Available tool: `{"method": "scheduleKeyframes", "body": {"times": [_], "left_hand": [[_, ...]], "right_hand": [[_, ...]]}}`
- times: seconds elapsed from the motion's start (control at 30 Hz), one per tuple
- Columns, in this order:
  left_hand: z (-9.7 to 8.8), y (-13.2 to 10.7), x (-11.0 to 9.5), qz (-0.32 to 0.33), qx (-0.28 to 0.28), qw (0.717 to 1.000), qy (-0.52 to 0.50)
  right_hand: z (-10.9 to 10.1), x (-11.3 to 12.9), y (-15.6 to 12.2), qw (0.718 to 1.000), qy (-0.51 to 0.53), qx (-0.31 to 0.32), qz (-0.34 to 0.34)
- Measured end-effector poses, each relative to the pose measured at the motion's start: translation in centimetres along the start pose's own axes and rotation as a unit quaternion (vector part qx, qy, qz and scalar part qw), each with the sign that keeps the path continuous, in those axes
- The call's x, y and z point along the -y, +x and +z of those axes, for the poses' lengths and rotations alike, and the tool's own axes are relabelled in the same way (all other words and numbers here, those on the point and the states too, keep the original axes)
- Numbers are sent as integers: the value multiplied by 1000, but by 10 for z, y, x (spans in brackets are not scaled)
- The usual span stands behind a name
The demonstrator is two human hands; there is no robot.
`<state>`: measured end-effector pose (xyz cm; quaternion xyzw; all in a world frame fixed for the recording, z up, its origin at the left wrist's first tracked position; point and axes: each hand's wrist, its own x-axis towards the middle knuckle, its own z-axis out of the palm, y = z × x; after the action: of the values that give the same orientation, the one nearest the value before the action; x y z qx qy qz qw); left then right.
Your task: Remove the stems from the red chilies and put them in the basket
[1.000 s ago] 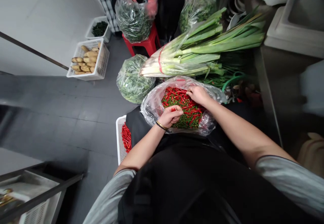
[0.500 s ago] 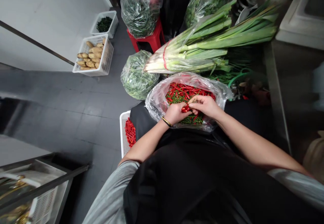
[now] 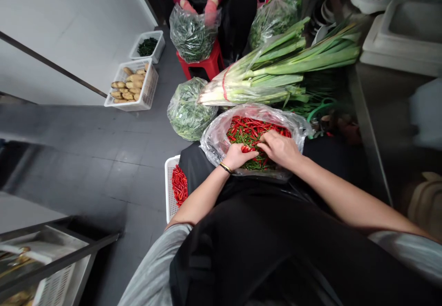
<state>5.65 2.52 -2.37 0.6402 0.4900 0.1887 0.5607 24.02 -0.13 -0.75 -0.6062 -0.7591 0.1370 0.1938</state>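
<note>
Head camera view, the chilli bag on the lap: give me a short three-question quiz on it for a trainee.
1. True or false: the left hand and the right hand are both inside the clear bag of chillies.
2. What fills the white basket beside the person's left leg? A. ginger B. red chillies C. leeks
3. What colour is the stool under the other person's bag of greens?
Key: 1 true; 2 B; 3 red.
</note>
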Motion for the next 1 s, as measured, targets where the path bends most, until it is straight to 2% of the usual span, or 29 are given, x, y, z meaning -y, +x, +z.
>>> {"method": "scheduleKeyframes", "body": {"times": [0.07,0.13,0.2,0.27,0.33,0.43,0.47,0.5,0.57,0.63,0.7,0.73,0.77,0.8,0.83,0.9,0.93,0.97,1.0], "left_hand": [[-3,-3,1,14,73,997,-15],[-4,-6,0,41,140,989,35],[-4,-9,-3,68,186,974,105],[-4,-13,-7,92,203,964,148],[-5,-17,-10,115,207,959,153],[-9,-22,-13,126,231,955,136],[-10,-23,-13,122,241,953,134],[-10,-23,-13,117,246,953,135],[-9,-25,-14,108,231,958,135],[-6,-27,-16,105,220,963,119],[-5,-29,-19,106,248,960,76],[-6,-30,-19,103,279,954,44],[-7,-30,-18,93,307,947,5],[-9,-29,-16,76,317,944,-41],[-12,-28,-13,53,308,945,-97],[-16,-24,-4,5,246,943,-226],[-18,-21,0,-13,208,935,-287],[-18,-19,3,-23,177,923,-340],[-19,-18,6,-27,159,911,-378]], "right_hand": [[-5,-5,6,996,77,46,12],[-7,-8,11,977,166,135,-7],[-4,-6,13,943,243,222,-41],[3,-1,8,902,333,274,-31],[13,5,-2,842,459,282,41],[25,15,-20,731,623,230,160],[28,18,-25,707,648,213,186],[30,20,-27,697,658,201,204],[32,21,-27,705,646,181,229],[33,18,-22,714,635,129,266],[30,10,-14,702,644,88,293],[27,4,-10,700,645,92,292],[24,-1,-6,714,633,117,277],[20,-8,-1,748,596,149,250],[17,-14,4,802,530,168,220],[12,-29,17,921,320,140,172],[12,-36,23,961,201,108,156],[12,-43,30,982,94,80,146],[14,-50,36,988,11,69,138]]}}
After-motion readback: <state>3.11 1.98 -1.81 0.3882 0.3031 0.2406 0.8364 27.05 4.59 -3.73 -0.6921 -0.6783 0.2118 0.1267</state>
